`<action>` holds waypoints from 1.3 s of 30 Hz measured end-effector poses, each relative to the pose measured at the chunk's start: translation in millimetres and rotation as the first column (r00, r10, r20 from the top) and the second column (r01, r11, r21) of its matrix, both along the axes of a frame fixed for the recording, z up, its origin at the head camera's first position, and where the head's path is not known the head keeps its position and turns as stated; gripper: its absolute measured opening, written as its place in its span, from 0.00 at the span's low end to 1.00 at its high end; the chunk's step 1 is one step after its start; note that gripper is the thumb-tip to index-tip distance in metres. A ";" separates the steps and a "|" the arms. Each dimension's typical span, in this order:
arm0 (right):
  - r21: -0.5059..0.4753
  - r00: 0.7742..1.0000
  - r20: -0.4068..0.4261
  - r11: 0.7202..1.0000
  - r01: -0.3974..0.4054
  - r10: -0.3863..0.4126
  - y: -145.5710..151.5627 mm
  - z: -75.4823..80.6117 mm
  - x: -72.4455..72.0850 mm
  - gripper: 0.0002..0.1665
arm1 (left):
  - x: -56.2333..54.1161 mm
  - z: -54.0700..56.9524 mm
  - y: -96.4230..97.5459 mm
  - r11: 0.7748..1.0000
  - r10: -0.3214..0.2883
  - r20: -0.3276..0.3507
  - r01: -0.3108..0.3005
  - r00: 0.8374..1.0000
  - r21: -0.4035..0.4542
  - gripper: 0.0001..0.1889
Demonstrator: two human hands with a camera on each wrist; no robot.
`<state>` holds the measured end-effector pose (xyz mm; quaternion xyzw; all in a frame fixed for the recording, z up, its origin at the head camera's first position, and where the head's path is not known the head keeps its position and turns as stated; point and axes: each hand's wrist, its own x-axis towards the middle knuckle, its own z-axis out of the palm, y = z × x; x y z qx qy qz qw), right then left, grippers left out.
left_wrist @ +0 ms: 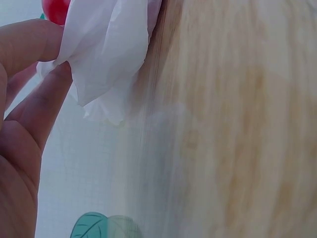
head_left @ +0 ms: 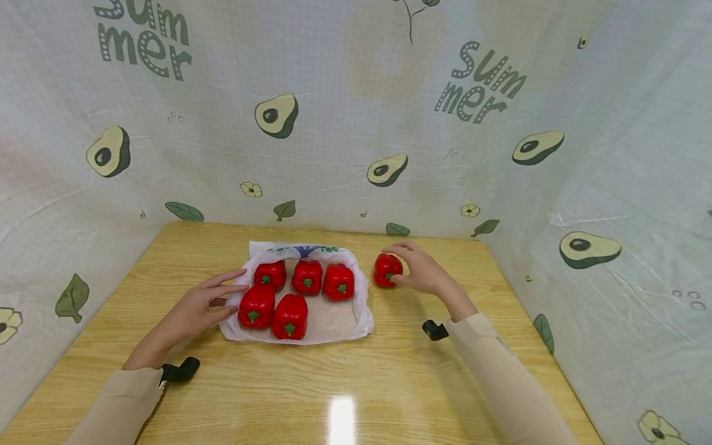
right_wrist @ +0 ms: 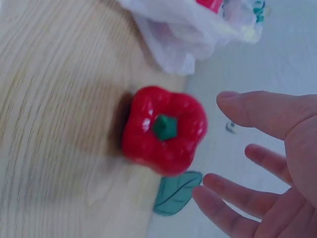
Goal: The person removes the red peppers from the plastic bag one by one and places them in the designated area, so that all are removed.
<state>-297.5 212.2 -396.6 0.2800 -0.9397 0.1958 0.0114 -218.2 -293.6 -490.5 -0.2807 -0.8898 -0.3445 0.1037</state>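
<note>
A white plastic bag point(head_left: 360, 303) lies with its mouth spread wide, and several red bell peppers point(head_left: 290, 316) with green stems rest inside it. At the bag's left side, my left hand point(head_left: 196, 312) pinches its edge; the left wrist view shows the thin plastic point(left_wrist: 106, 54) between thumb and finger. One more red bell pepper point(head_left: 386, 270) lies on the table to the right of the bag. My right hand point(head_left: 421, 270) is over its right side, fingers spread. In the right wrist view a gap shows between the fingertips point(right_wrist: 230, 101) and this pepper point(right_wrist: 185, 116).
The wooden table point(head_left: 267, 395) holds the bag near its far side. A pale cloth point(head_left: 334, 148) printed with avocados and leaves hangs behind and along both sides. Black wrist mounts point(head_left: 181, 369) stick out from both sleeves.
</note>
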 end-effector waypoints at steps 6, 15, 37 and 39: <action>-0.011 1.000 -0.017 1.000 -0.016 0.016 -18.6 11.7 14.1 0.38 | 0.6 0.6 0.5 1.000 0.012 -0.013 -0.012 1.000 -0.012 0.29; -0.010 0.997 -0.041 0.998 -0.066 0.066 -43.9 19.3 30.6 0.38 | 0.8 1.7 1.3 1.000 0.006 -0.020 -0.006 1.000 -0.013 0.29; -0.090 0.983 0.021 0.980 -0.180 0.182 -94.7 15.7 55.9 0.40 | 1.5 4.3 2.8 1.000 0.001 0.023 -0.001 1.000 0.012 0.29; -0.098 0.981 0.027 0.977 -0.190 0.193 -98.7 14.1 57.0 0.40 | 1.7 4.3 2.8 1.000 0.001 0.022 -0.001 1.000 0.011 0.30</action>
